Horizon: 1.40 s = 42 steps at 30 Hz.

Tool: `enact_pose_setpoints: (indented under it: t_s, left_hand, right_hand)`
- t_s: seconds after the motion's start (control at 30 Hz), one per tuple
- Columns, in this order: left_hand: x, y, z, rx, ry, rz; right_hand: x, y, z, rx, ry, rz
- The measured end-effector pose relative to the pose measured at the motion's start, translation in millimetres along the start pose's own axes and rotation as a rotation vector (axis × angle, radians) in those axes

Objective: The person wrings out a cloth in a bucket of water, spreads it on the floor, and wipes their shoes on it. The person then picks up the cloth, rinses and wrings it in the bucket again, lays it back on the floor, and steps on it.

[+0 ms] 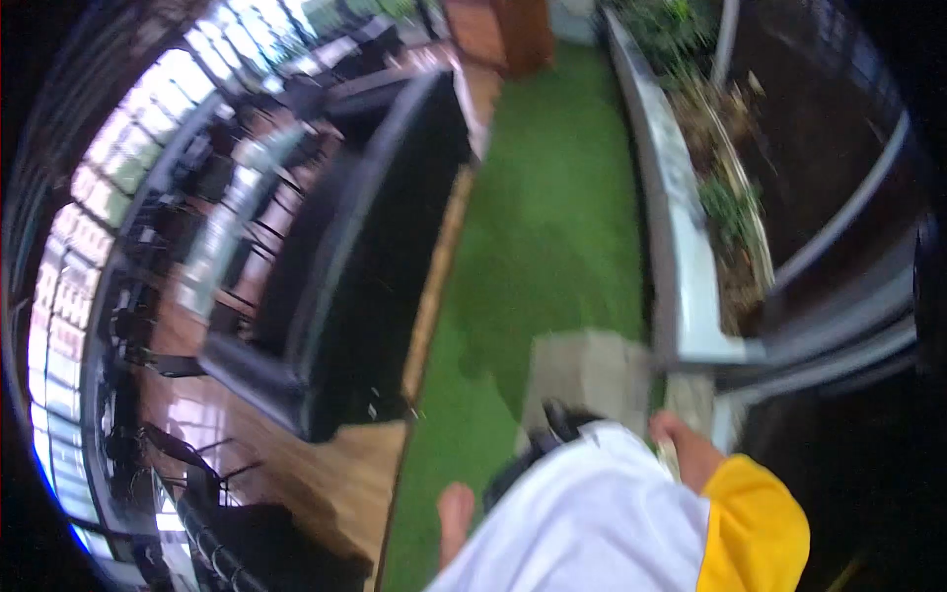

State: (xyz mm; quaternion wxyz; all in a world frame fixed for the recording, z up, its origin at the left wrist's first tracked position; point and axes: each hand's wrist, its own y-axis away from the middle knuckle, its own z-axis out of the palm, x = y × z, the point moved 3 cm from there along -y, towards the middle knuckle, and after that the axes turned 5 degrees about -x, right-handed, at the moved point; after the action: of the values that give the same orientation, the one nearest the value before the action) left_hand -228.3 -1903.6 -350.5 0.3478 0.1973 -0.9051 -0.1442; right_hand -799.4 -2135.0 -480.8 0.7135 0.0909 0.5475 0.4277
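Note:
My left hand (456, 510) hangs at the lower middle, beside the white shirt (592, 503) and over the green turf. It is small and blurred, so its fingers do not show distinctly. On the other side, my right hand (683, 446) sticks out of a yellow sleeve (755, 523) with its fingers curled in. A small pale object (669, 460) shows against that hand, too blurred to name. Something black (538, 444), whose kind I cannot make out, juts out past the shirt front.
Green turf (552, 197) runs ahead as a strip, with a pale slab (582, 375) before me. Left stands a black sofa (385, 257) on wooden flooring (296, 474), beside a long glass-topped table (237, 217). A white-walled planter (681, 227) borders the right; a brown wooden box (501, 35) stands ahead.

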Motion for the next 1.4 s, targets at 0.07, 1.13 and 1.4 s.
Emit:
enact_pose_setpoints:
  t_s: [0.07,1.13,1.4]
  left_hand:
    - [12.4,5.9,3.6,0.176,1.349,-0.658]
    - [212.1,-331.1,-41.1,-0.382,0.663,-0.739]
    - [186.4,-314.6,-23.8,-0.536,0.531,-0.559]
  right_hand:
    - [-4.9,15.4,7.3,0.165,0.497,0.372]
    - [-24.7,114.7,30.8,0.687,-0.039,0.852]
    - [-62.7,87.1,-29.1,0.745,-0.208,0.625]
